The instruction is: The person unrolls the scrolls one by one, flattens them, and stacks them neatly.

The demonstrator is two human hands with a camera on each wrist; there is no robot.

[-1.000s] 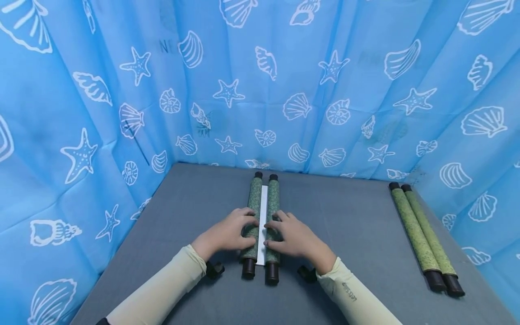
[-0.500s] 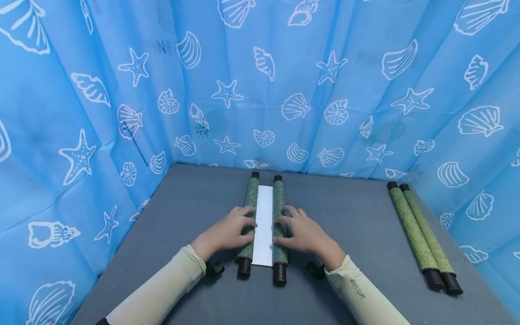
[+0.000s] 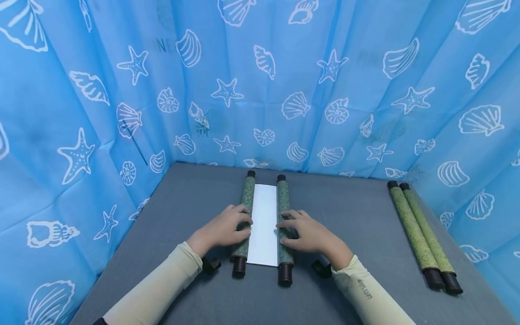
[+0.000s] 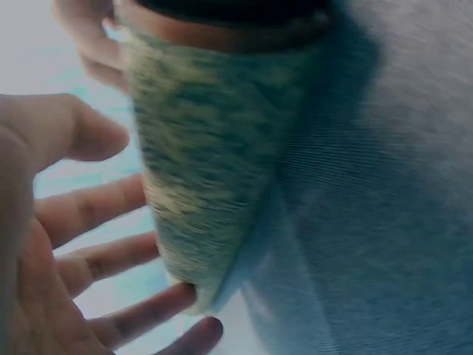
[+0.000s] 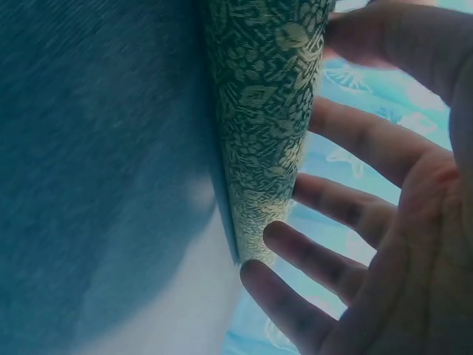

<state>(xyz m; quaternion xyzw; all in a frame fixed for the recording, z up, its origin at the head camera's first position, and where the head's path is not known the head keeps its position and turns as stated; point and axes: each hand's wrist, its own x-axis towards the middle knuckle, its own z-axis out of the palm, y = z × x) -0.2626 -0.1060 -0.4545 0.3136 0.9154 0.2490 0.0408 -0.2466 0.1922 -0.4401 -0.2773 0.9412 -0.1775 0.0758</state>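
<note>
A hanging scroll lies partly unrolled on the table, with a strip of white paper (image 3: 263,225) between its two rolls. The left roll (image 3: 248,193) and right roll (image 3: 284,198) have green patterned backing and dark end knobs. My left hand (image 3: 222,229) reaches over the left roll, fingertips near the paper's edge. Across the right roll lies my right hand (image 3: 308,232), fingers spread. In the left wrist view, extended fingers touch the green roll (image 4: 211,148). The right wrist view shows fairly straight fingertips along the other patterned roll (image 5: 259,111).
Two yellow-green rolls (image 3: 418,234) with dark ends lie side by side at the table's right. A grey cloth (image 3: 195,194) covers the table. Blue curtains (image 3: 260,90) with white shells and starfish hang behind and at both sides.
The two rolls have moved apart, the left one leftward and the right one rightward, each hand moving with its roll. The white strip between them has widened.
</note>
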